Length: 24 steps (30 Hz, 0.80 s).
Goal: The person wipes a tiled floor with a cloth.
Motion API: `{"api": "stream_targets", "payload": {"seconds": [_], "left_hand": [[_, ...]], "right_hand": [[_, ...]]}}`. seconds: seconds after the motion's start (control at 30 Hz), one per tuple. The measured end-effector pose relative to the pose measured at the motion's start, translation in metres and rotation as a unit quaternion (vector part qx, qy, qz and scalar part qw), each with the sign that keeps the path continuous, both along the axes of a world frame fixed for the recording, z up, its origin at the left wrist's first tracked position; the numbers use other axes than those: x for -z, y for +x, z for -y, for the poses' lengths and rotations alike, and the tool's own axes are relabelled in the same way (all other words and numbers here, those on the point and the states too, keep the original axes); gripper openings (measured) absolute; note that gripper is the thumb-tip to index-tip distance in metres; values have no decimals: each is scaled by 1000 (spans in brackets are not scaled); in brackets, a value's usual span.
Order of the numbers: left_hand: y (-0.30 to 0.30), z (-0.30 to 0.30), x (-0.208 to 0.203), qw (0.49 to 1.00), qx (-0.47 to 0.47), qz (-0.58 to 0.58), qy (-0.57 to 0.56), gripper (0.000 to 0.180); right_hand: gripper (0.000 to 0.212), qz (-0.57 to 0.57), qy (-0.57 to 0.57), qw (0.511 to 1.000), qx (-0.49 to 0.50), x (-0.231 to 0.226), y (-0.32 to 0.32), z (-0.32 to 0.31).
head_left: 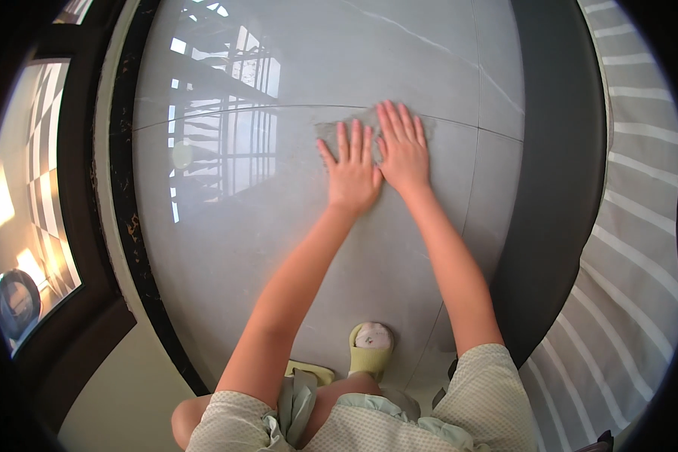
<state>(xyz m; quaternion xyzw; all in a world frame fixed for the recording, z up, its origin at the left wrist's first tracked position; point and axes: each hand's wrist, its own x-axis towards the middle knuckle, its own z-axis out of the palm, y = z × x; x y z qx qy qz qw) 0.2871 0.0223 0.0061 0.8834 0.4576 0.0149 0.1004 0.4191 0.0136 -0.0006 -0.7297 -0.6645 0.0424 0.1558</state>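
While your left hand [352, 177] lies flat with its fingers spread, your right hand [405, 156] lies just beside it, palm down, with the fingers closer together. Both rest on a thin grey cloth [328, 132], which is partly hidden beneath them on the shiny tiled floor [218, 294], ahead of your yellow-green slipper [369, 359].

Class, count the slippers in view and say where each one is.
2: one yellow-green slipper near the bottom centre, and a second slipper just left of it, partly hidden.
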Motion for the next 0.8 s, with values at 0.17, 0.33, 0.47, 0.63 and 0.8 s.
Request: {"api": "stream_targets", "payload": {"seconds": [0.17, 0.33, 0.47, 0.63, 0.8], "left_hand": [[4, 88, -9, 992, 108, -5, -72, 71], [-44, 185, -11, 979, 153, -14, -133, 72], [-48, 190, -10, 980, 145, -13, -138, 73], [-7, 99, -5, 994, 83, 15, -68, 72], [80, 18, -1, 991, 124, 45, -12, 67]], "right_hand": [[60, 3, -95, 993, 68, -11, 3, 114], [64, -74, -152, 982, 79, -16, -40, 218], [63, -49, -168, 984, 30, -21, -31, 212], [60, -32, -80, 996, 3, -15, 14, 115], [59, 28, -34, 997, 67, -8, 96, 60]]}}
